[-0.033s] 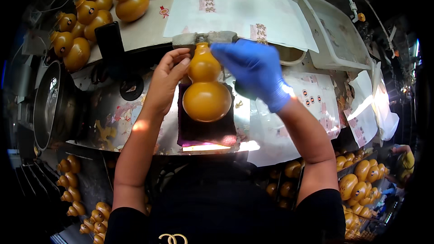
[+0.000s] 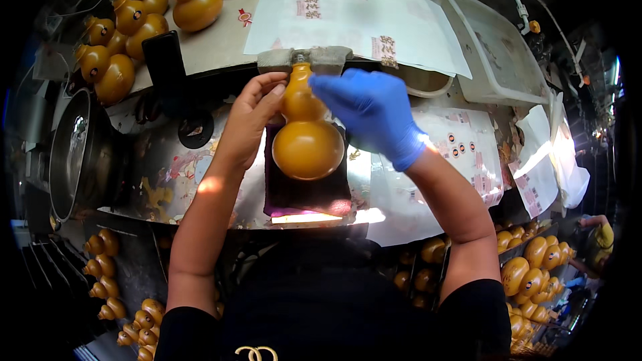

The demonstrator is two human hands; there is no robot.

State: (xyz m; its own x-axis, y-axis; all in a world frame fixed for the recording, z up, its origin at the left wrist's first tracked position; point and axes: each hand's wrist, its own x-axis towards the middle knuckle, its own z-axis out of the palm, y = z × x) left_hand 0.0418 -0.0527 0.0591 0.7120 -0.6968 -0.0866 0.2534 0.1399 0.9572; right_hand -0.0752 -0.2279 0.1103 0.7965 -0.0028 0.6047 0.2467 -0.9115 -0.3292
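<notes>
An amber gourd-shaped bottle (image 2: 307, 150) lies in front of me on a dark cloth pad (image 2: 304, 194), its narrow neck resting in the notch of a grey block (image 2: 274, 60). My left hand (image 2: 253, 110) is bare, its fingers curled and steadying the left side of the upper bulb. On the other side, my right hand (image 2: 378, 110) wears a blue glove. Its bunched fingertips press against the right of the upper bulb near the neck; whether they pinch anything small is hidden.
Several similar gourd bottles (image 2: 197, 8) stand at the back left. White sheets with red stickers (image 2: 408, 17) cover the far table; another sheet (image 2: 441, 180) lies at right. A clear plastic bin (image 2: 495, 47), a metal bowl (image 2: 70, 154) and a black phone-like slab (image 2: 164, 60) stand around.
My gloved right hand has shifted slightly down and sharpened from a blur, its fingertips now on the bulb's right side. The left hand and bottle stay practically in place.
</notes>
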